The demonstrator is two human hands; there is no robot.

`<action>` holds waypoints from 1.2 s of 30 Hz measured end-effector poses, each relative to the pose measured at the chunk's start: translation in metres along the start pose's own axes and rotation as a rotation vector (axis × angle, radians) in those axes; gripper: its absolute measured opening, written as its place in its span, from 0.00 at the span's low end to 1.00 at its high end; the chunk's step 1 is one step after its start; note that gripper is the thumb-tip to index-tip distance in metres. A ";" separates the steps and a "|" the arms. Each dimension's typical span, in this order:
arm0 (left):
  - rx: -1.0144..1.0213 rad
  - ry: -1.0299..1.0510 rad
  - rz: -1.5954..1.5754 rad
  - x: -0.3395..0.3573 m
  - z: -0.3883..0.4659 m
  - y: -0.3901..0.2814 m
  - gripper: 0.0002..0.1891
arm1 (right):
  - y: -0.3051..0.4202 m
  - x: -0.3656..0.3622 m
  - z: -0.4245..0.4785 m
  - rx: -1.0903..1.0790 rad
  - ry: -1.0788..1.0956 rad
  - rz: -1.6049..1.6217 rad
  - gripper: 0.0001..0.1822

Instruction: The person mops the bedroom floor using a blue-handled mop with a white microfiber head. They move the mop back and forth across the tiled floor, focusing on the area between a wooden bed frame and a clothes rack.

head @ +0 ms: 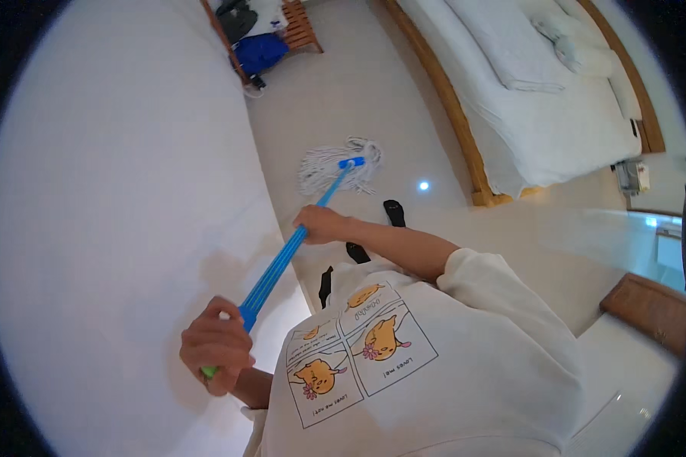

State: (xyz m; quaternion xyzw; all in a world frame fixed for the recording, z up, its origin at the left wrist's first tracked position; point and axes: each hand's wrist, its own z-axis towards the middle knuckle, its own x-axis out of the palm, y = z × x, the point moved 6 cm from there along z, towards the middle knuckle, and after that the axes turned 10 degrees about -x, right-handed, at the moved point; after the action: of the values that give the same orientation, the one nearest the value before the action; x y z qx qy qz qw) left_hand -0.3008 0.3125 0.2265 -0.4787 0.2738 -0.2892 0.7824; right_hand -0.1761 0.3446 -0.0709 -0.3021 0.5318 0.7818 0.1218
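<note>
A string mop with a blue handle slants from the lower left up to the middle of the view. My left hand wraps its upper end, where a bit of green shows under the fingers. Farther down the shaft, my right hand grips it in a fist. The white cotton mop head lies spread on the pale floor, joined to the shaft by a blue clamp. Black sock-like shapes show on the floor beyond my white printed shirt; my body partly hides them.
Close on the left rises a white wall. A wooden bed frame with white bedding stands at upper right. A wooden rack holding clothes and a blue cloth is at the top. Brown furniture sits at right.
</note>
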 end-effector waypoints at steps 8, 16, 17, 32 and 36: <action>-0.305 0.203 -0.280 0.077 0.025 0.102 0.02 | -0.082 -0.076 -0.157 0.318 -0.169 -0.270 0.09; -0.181 0.001 -0.214 0.026 0.003 0.069 0.04 | -0.061 -0.028 -0.100 0.311 0.030 -0.206 0.09; -0.151 0.013 -0.160 0.013 0.001 0.053 0.04 | -0.048 -0.021 -0.077 0.238 -0.012 -0.202 0.10; -0.016 0.031 -0.073 0.013 -0.005 0.019 0.02 | -0.014 -0.013 -0.009 0.009 -0.093 -0.122 0.09; -0.082 0.084 -0.207 0.031 0.011 0.050 0.02 | -0.040 -0.035 -0.079 0.291 -0.010 -0.176 0.10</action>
State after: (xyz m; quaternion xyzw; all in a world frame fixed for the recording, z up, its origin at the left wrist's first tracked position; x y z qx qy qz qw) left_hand -0.2619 0.3155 0.1812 -0.5236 0.2670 -0.3766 0.7160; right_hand -0.1010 0.2941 -0.0996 -0.3228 0.6104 0.6842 0.2348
